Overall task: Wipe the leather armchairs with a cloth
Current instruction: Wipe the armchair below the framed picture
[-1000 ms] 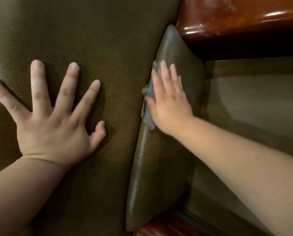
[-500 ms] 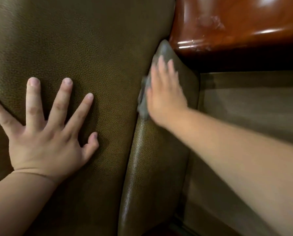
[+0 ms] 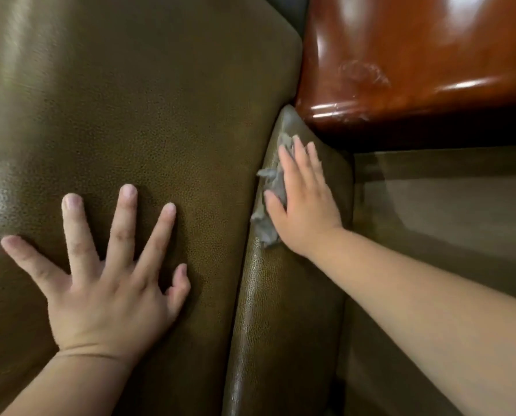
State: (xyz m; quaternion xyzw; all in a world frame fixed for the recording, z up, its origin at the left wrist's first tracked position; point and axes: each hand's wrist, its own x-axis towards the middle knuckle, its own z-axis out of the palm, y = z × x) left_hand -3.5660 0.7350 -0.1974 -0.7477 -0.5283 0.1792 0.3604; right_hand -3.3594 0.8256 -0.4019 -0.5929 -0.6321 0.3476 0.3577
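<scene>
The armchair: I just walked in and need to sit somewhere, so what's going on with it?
A person is wiping it. The right hand presses a grey cloth flat against the narrow side cushion, near its top end just below the glossy wooden arm. The left hand rests on the big leather cushion, fingers spread, holding nothing. The cloth is bunched along the hand's edge, in the seam between the two cushions.
</scene>
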